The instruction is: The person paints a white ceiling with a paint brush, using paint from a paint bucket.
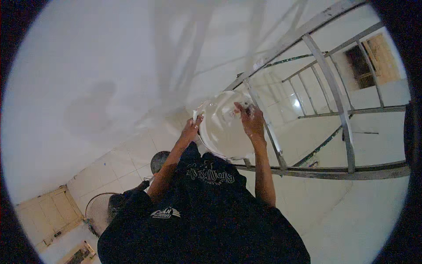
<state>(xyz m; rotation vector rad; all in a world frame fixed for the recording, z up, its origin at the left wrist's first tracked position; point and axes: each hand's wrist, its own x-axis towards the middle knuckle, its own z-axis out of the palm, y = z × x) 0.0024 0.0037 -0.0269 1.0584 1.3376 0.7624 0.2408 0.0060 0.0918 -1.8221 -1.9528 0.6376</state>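
Note:
In front of my body is a round, wide-mouthed bucket (228,134) with a creamy white paste or paint inside and smears along its rim. My left hand (191,130) is closed at the bucket's left rim. A small white-coated piece (194,115) sticks up by its fingers; its kind is unclear. Over the far right part of the bucket, my right hand (252,123) has its fingers curled together, with white smears on them. Whatever they hold, if anything, is too small and blurred to name.
A metal ladder (338,99) stretches across the right side, one rail close beside the bucket. A pale wall (101,57) with shadows fills the upper left. Lower left are a fan (102,211), a round dark object (159,162), floor tiles (127,169) and a wooden door (46,211).

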